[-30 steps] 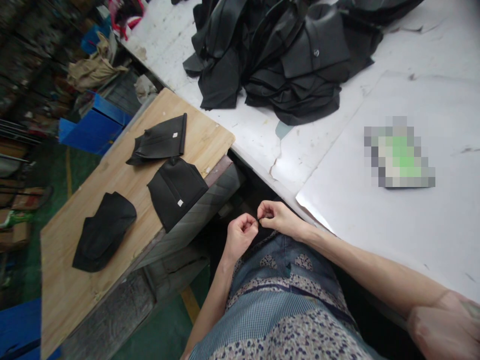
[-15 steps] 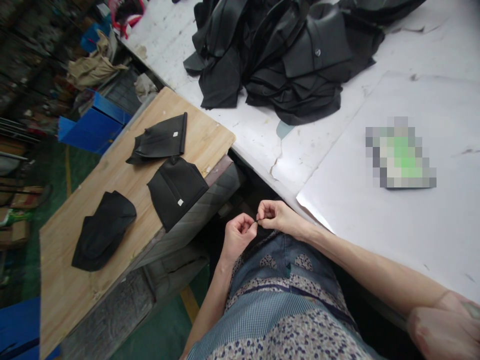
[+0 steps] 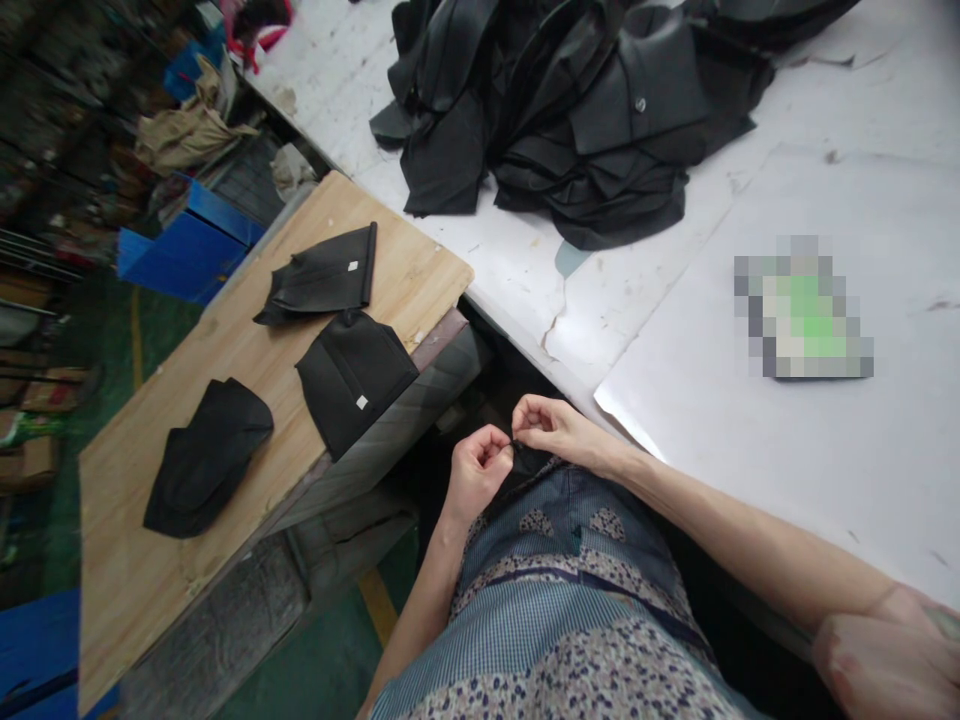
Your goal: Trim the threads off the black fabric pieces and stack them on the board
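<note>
My left hand (image 3: 480, 468) and my right hand (image 3: 551, 428) meet in front of my lap, each closed in a pinch. Between the fingertips there is something small and dark, too small to make out. Below them lies the blue checked and flowered apron (image 3: 555, 580) that I wear. On the wooden board to the left are several black leather-like pieces: one with a rolled edge (image 3: 322, 275), a second with a white tag (image 3: 356, 380), and a folded one (image 3: 210, 460).
A heap of black leather-like pieces (image 3: 570, 120) covers the back of the white table (image 3: 750, 480). A blurred-out green and grey item (image 3: 806, 310) lies at its right. The wooden board (image 3: 120, 560) adjoins the table, with a blue box (image 3: 184, 250) beyond it.
My right fingertips have lifted slightly away from the left ones. Otherwise the hands and the pieces around them stay as they were.
</note>
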The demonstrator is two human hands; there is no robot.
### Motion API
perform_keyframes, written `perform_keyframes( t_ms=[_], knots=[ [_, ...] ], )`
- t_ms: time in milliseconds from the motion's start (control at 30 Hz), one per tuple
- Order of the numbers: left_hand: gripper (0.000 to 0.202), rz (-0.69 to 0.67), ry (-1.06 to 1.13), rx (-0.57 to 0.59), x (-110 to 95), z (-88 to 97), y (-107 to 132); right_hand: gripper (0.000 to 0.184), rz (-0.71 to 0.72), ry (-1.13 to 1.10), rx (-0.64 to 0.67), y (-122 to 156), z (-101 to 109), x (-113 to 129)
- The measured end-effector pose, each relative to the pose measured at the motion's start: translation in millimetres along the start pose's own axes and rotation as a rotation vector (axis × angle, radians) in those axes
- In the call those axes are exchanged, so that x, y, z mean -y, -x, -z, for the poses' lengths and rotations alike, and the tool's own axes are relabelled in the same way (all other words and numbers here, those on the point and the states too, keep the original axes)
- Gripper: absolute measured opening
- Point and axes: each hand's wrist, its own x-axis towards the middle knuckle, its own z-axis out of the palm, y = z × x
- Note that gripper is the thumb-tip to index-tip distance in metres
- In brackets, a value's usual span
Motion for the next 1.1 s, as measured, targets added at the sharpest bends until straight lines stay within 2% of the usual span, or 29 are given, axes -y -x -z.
perform_keyframes(
  t_ms=[167, 233, 500, 800, 1100],
  knots=[
    [0.019, 0.037, 0.073, -0.011, 3.7, 2.5, 2.7, 0.017, 0.034, 0.103, 0.198, 3.1, 4.4, 7.7],
    [0.018, 0.038, 0.075, -0.005, 4.5, 3.4, 3.4, 0.017, 0.072, 0.177, 0.232, 3.2, 6.1, 6.6],
    [0.017, 0.013, 0.086, -0.03, 5.9, 5.4, 2.3, 0.015, 0.241, 0.48, 0.136, 2.0, 7.7, 4.9],
    [0.018, 0.008, 0.091, -0.014, 11.0, 6.4, -1.3, 0.016, 0.329, 0.455, 0.152, 0.9, 8.6, 5.1],
    [0.025, 0.036, 0.122, 0.069, 14.2, 9.4, -2.7, 0.011, 0.23, 0.456, 0.068, 0.7, 6.3, 2.6]
  ],
)
